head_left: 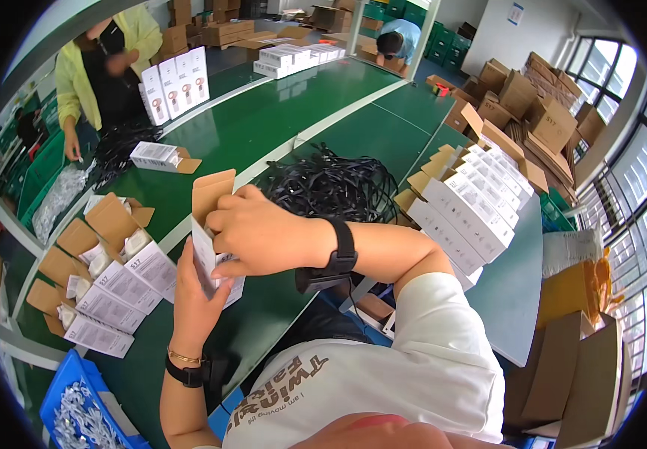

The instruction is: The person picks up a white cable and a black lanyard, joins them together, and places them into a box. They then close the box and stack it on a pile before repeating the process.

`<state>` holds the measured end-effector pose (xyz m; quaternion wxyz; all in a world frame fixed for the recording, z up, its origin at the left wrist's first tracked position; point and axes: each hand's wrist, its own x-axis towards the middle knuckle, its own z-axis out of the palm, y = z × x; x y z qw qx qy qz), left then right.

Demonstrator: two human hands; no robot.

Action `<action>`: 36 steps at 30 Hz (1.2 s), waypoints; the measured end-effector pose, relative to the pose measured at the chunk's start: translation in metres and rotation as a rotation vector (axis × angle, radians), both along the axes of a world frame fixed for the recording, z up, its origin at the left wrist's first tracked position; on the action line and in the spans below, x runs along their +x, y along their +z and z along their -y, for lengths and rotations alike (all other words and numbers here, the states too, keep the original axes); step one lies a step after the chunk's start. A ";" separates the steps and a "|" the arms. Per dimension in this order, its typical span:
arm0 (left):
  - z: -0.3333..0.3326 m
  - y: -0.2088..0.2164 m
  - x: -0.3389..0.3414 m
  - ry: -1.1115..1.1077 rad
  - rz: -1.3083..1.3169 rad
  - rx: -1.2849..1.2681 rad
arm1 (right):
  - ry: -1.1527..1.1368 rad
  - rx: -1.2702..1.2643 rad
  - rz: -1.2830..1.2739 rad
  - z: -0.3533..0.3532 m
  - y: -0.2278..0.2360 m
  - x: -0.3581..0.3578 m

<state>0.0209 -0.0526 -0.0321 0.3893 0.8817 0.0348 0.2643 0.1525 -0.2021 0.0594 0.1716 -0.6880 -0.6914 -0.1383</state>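
Observation:
My left hand (195, 299) grips a small white carton (204, 253) from below and holds it upright, tilted over the table's near edge. The carton's brown inner flap (213, 187) stands up at its top end. Across the carton's open top reaches my right hand (267, 233), with its fingers curled at the opening and its thumb against the side. Whether those fingers hold anything inside is hidden. Just beyond my right hand lies a heap of black cords (331, 183). A row of open white cartons (117, 298) with raised brown flaps and white items inside lies to the left.
Stacked white cartons (462, 224) stand at the right. A blue bin (65, 374) of small pale bundles sits at lower left. Across the green table (271, 105), a co-worker in yellow (147, 37) stands near upright cartons (176, 86) and another white carton (156, 156).

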 end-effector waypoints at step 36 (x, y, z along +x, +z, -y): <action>0.178 0.093 0.044 -0.752 0.044 -0.129 | -0.883 0.971 0.118 0.371 0.025 -0.039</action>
